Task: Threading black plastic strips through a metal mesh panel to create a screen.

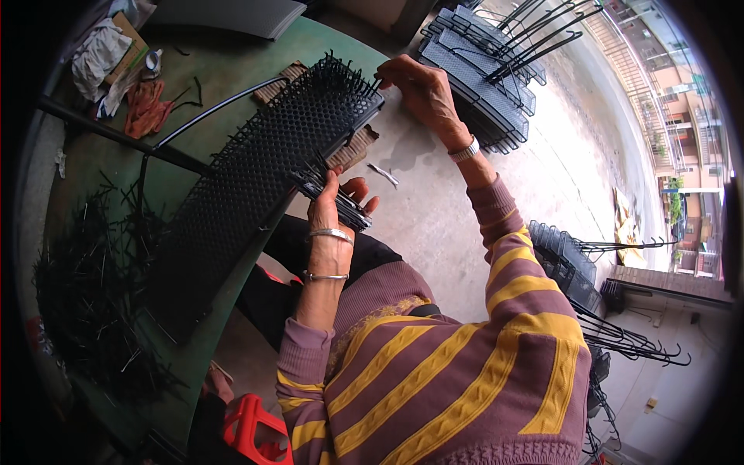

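Observation:
A long black perforated panel [240,178] lies slantwise before me, dense with upright black prongs at its far end and along part of its left edge. My left hand [329,213] is closed around a bundle of thin black strips [355,215], just beside the panel's right edge. At the far right corner of the panel, my right hand [426,93] has thumb and forefinger pinched together; whatever is between them is too small to make out. A tangled heap of loose black strips [93,310] covers the table left of the panel.
Under the panel is a green table [209,85] with corrugated cardboard [356,147]. A dark rod [124,128] crosses from the left, near orange gloves [147,108]. Stacked black panels with long hooks [473,70] stand beyond my right hand. A red plastic stool [256,426] is below.

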### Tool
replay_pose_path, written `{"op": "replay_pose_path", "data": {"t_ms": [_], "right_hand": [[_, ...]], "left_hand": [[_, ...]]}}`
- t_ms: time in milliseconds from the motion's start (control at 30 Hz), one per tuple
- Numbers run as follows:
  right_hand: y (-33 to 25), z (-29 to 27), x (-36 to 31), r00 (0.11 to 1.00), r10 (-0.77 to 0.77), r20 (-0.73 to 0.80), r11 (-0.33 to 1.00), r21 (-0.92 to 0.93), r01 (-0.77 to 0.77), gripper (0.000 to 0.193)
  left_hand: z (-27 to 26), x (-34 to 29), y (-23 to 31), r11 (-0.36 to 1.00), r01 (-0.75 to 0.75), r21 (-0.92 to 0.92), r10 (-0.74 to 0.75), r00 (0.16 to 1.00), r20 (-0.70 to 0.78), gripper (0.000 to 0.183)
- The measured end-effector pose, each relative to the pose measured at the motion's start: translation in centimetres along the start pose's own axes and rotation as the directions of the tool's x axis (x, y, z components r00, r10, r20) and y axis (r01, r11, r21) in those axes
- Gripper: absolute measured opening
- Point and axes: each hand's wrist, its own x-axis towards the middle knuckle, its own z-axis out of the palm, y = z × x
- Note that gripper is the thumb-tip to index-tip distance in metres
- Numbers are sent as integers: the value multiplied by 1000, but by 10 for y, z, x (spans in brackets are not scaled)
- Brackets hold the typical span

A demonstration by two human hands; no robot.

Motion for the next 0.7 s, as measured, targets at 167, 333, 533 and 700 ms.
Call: {"op": "replay_pose_path", "data": {"t_ms": [167,333,533,700], "right_hand": [[8,9,-8,993,118,-6,955,-272,-115,13],[18,26,-13,998,59,0,870,-491,-51,12],[-1,27,-23,991,128,-32,709,-696,-114,16],[-37,35,-33,976,215,-38,827,-525,-203,24]], "left_hand": [[-15,10,0,996,-50,72,38,986,161,23],[-17,10,1,999,-33,33,26,985,173,17],[-12,5,2,996,-73,50,66,988,141,18],[-5,-2,2,980,-181,87,164,971,173,26]]}}
